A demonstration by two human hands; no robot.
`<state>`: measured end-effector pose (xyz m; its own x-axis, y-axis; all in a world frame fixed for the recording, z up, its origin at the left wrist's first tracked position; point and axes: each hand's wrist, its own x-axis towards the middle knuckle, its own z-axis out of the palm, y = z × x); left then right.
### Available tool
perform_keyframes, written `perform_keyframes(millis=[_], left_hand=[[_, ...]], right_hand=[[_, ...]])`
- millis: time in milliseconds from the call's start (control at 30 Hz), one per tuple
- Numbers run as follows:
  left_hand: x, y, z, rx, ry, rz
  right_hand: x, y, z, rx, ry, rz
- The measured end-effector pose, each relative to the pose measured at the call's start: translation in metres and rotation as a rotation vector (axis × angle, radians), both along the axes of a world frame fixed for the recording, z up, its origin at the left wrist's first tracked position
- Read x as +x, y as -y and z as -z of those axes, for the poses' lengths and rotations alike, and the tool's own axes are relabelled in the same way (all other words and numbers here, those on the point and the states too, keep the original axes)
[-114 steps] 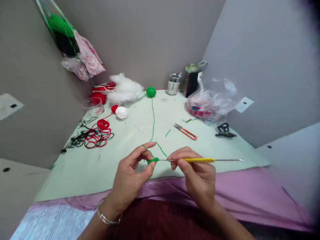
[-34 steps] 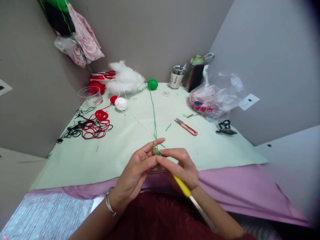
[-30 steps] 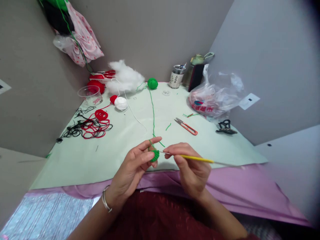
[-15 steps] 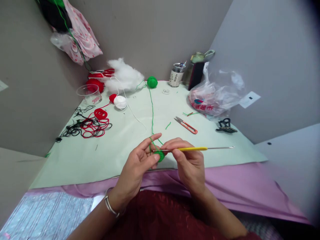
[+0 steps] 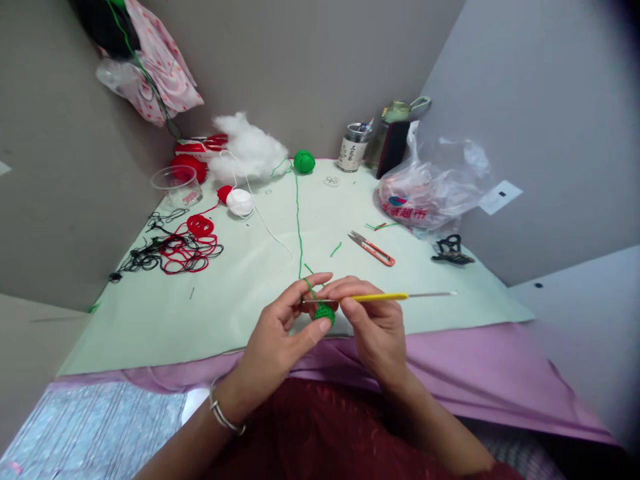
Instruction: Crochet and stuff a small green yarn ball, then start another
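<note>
Head: one green piece [image 5: 325,314] in left hand [image 5: 278,337], one hook [image 5: 387,297] in right hand [image 5: 378,332].

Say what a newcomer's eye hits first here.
Probably the yellow-handled crochet hook in the right hand, near the small green crocheted piece held in the left hand. Next, the white fluffy stuffing at the back left of the pale green tabletop, then the tangled red and black yarn nearer its left edge.
</note>
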<state>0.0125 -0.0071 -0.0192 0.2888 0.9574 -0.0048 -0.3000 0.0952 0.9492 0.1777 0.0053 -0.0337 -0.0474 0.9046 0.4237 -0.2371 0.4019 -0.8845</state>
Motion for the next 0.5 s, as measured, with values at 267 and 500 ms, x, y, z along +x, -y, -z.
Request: perform_keyframes(millis=[267,500], left_hand=[[-0.0053,-0.0027,0.0006,-0.004,-0.032,-0.01],[-0.0048,-0.0027,-0.0009,0.028,-0.092,-0.053]], right_hand=[[0.0017,-0.0029,-0.0044,-0.173,-0.187,-0.056],[0.0053,-0.0005,-0.0053,-0.085,-0.075,-0.06]])
